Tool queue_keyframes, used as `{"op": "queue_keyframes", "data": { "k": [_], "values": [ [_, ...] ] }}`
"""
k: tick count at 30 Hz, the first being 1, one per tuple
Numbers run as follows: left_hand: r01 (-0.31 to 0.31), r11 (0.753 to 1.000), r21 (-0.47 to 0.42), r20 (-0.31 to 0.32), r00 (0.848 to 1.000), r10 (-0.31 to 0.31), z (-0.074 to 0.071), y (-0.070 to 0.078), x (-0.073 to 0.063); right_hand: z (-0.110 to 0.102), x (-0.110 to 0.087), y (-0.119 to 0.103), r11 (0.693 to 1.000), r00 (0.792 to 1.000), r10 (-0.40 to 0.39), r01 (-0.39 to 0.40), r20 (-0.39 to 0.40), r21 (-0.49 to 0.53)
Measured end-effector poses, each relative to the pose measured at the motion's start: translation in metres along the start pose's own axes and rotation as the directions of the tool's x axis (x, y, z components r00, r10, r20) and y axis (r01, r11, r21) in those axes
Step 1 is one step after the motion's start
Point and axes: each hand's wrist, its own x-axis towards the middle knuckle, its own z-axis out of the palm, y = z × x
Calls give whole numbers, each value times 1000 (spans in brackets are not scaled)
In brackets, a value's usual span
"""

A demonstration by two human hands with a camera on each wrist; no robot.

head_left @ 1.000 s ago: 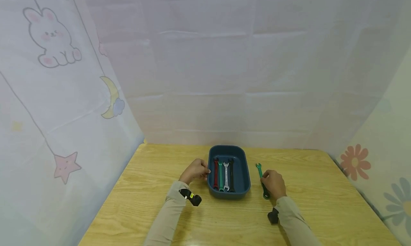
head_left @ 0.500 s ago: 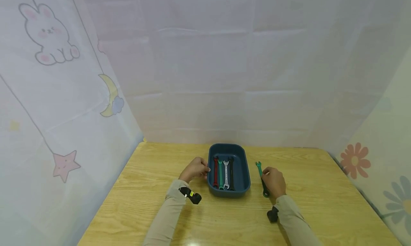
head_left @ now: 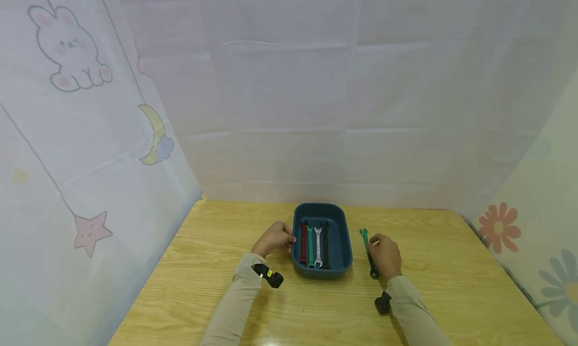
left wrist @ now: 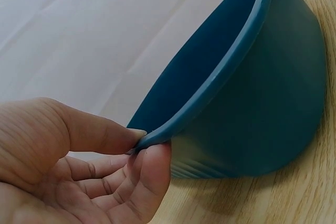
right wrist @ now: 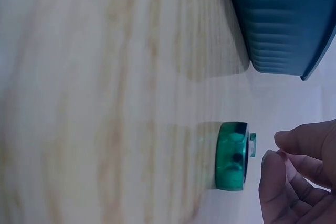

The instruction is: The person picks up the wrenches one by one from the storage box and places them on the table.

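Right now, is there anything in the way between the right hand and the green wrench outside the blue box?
No, nothing I can see. Only a small gap shows between the right hand and the green wrench. The blue box stands off to the wrench's left, not between them.

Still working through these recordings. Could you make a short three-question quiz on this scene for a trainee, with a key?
1. Open question: what lies inside the blue tray, left to right in the head view?
2. Multiple choice: what does the left hand pinch? A: the table edge. B: the tray. C: the right sleeve.
3. True or false: the wrench lying outside the tray is on the tray's left in the head view.

Key
1. A red wrench, a green wrench, a silver wrench and a black wrench.
2. B.
3. False: the loose green wrench lies to its right, beside the right hand.
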Motion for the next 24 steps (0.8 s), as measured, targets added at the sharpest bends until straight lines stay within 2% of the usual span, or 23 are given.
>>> {"op": "queue_keyframes", "data": {
  "k": [7, 24],
  "values": [
    [-10, 1000, 14, 9, 1000, 10, 0, -2, 2, -1, 1, 1, 1000, 1000, -21, 21, -22, 7],
    [-4, 1000, -27, 3, 1000, 4, 0, 0, -1, -6, -2, -10, 997, 997, -52, 55, -49, 58]
  ]
}}
